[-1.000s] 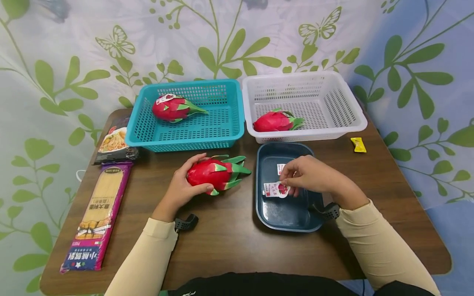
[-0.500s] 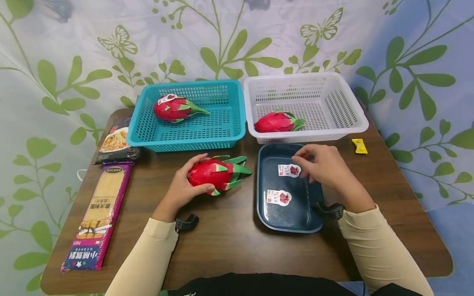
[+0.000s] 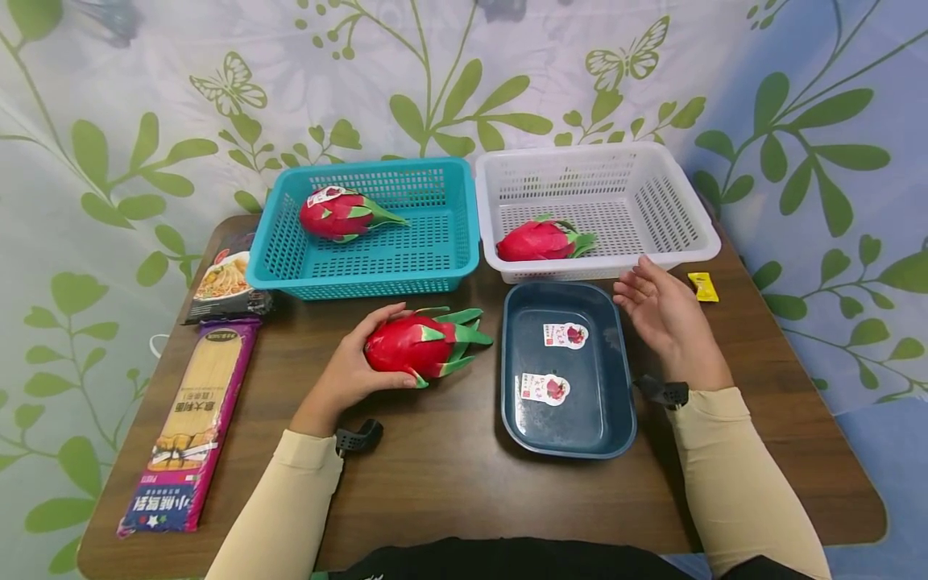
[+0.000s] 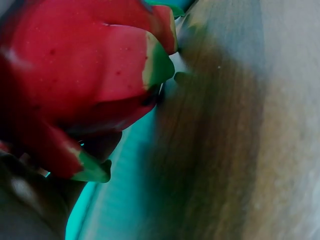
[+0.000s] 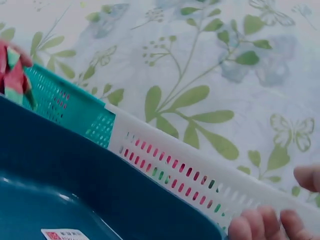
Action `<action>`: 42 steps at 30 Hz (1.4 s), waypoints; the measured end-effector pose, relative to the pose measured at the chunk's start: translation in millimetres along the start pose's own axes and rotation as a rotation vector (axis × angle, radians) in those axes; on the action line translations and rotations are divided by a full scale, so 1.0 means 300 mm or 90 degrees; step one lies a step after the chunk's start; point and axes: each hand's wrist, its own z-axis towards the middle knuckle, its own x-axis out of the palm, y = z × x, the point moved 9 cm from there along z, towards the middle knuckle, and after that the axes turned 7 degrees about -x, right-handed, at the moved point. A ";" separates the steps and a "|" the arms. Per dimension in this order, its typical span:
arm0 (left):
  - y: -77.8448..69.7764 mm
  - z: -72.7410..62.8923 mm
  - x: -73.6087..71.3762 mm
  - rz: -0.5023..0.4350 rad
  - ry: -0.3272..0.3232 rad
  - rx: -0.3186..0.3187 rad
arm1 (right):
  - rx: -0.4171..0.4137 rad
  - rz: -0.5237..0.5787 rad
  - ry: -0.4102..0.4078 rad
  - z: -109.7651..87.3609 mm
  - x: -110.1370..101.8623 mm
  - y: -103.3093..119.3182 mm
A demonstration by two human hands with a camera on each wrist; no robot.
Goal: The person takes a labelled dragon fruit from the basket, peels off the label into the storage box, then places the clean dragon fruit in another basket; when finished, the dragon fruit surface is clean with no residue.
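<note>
My left hand (image 3: pixel 352 366) grips a red dragon fruit (image 3: pixel 409 346) with green leaf tips, fingers over its far side and thumb along the near side. In the left wrist view the dragon fruit (image 4: pixel 100 65) fills the upper left. My right hand (image 3: pixel 670 326) holds nothing, fingers relaxed, just right of a dark blue tray (image 3: pixel 623 387). Inside the tray lie two white labels with a dragon fruit picture, an upper label (image 3: pixel 565 335) and a lower label (image 3: pixel 545 388). The right wrist view shows those fingertips (image 5: pixel 255 222) near the blue tray (image 5: pixel 100 155).
A teal basket (image 3: pixel 362 287) with a stickered dragon fruit (image 3: pixel 337 216) stands at the back, beside a white basket (image 3: pixel 681 256) with another dragon fruit (image 3: pixel 536 240). Packs of noodles (image 3: pixel 192 411) and a food packet (image 3: pixel 228 282) lie left, a yellow candy (image 3: pixel 702 287) right.
My right hand has put the second label down in the tray, let go and moved right, out past the tray's edge. The left hand stays on the dragon fruit.
</note>
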 end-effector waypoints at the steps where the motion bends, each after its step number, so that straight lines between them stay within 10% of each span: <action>1: 0.000 -0.001 0.000 0.003 0.001 0.000 | 0.009 0.047 0.009 0.007 0.005 -0.007; 10: -0.005 -0.005 -0.002 0.005 0.006 -0.015 | 0.038 0.291 0.020 0.043 0.038 -0.051; 25: -0.007 -0.027 -0.077 -0.020 -0.007 0.001 | -0.021 0.327 0.033 0.054 0.058 -0.070; 33: -0.131 -0.051 -0.170 -0.173 -0.002 0.136 | -0.037 0.306 0.023 0.052 0.047 -0.069; 38: -0.264 0.045 -0.172 -0.192 -0.033 0.180 | -0.050 0.294 0.024 0.058 0.042 -0.062; 42: -0.318 0.179 -0.147 -0.134 -0.094 0.133 | -0.037 0.299 0.023 0.063 0.047 -0.072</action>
